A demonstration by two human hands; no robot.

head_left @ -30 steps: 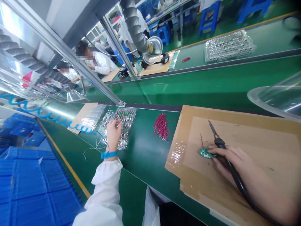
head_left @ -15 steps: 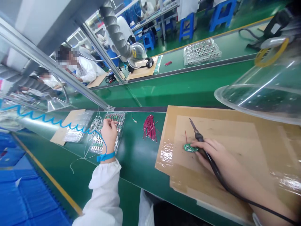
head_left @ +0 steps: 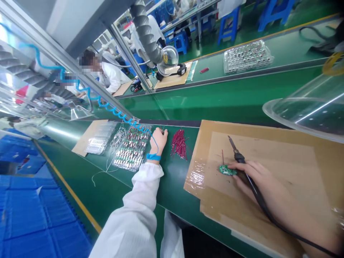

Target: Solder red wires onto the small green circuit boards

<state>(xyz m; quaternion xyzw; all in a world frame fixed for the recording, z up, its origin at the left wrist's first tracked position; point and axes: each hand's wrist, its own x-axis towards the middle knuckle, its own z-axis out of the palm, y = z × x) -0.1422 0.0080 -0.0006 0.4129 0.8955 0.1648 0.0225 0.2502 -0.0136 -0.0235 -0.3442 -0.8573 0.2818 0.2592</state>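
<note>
My right hand (head_left: 256, 179) is wrapped round a black soldering iron (head_left: 239, 156), whose bare tip points up and away. Its fingertips also rest on the edge of a small green circuit board (head_left: 227, 170), from which a thin red wire (head_left: 223, 157) stands up. My left hand (head_left: 158, 141), with a blue wrist strap (head_left: 153, 157), is at the back of the bench, fingers pinched together; what lies between them is mostly hidden. Just right of it is a pile of dark red wires (head_left: 179, 144). To its left stands a clear tray of small parts (head_left: 133, 148).
Taped cardboard (head_left: 206, 193) covers the bench under the board. White wires (head_left: 118, 138) and stacked clear trays (head_left: 100, 138) lie at left. A clear fume hood (head_left: 303, 111) hangs at right. A coiled blue cord (head_left: 107, 105) runs to the wrist strap. A co-worker (head_left: 114, 77) sits opposite.
My left hand has moved right, from over the tray of parts to the spot where a small wired part lay. My right hand keeps its hold; the view has shifted slightly.
</note>
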